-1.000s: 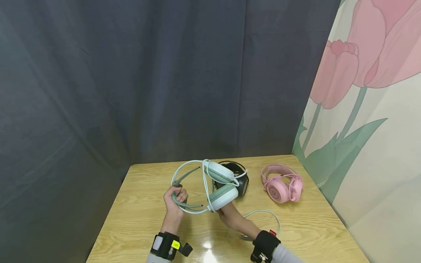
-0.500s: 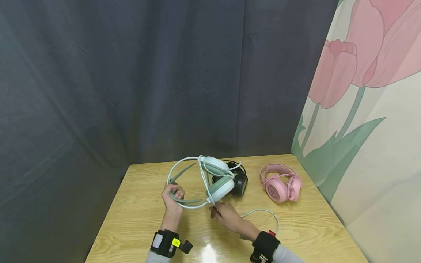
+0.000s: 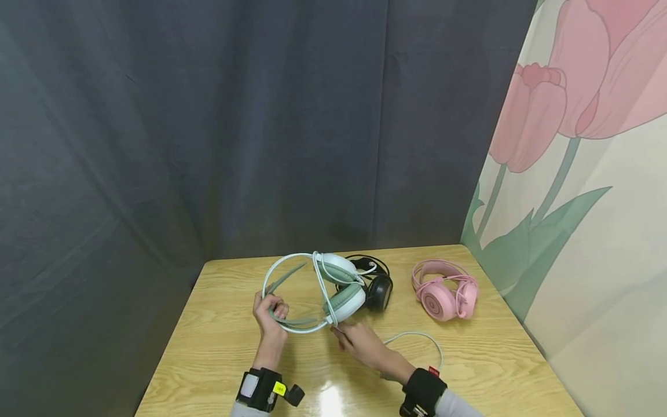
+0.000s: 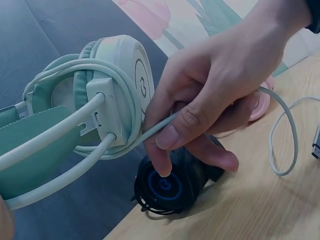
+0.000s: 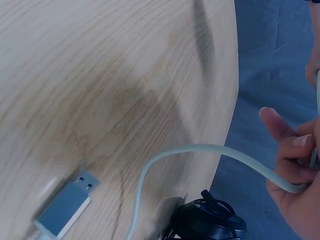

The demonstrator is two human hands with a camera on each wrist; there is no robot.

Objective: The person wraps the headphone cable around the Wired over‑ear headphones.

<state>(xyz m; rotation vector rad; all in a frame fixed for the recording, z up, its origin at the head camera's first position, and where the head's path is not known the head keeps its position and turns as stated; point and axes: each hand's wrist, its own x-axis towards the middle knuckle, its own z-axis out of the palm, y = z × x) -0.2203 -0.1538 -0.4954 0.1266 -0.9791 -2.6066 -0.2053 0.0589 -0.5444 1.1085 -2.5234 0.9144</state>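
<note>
My left hand [image 3: 271, 313] grips the headband of a pair of white and mint-green headphones [image 3: 350, 304], raised over the table with the ear cups pointing right. Their pale green cable [image 4: 119, 75] loops around both cups in the head and left wrist views. Just below the lower cup, my right hand [image 3: 362, 343] pinches that cable between thumb and fingers. From the right palm the cable's free length [image 5: 190, 148] curves down to the table. A USB plug [image 5: 65, 205] lies at its end on the wood.
Black headphones [image 3: 380, 292] rest on the table behind the held pair and are partly covered by it. Farther right sit pink headphones [image 3: 440, 302] with their cable wound around them. A dark curtain [image 3: 292, 145] hangs beyond the table's back edge; a flower-painted wall stands right.
The right hand has come from behind the lower ear cup to its near side, where it pinches the cable. The held headphones have shifted slightly left.
</note>
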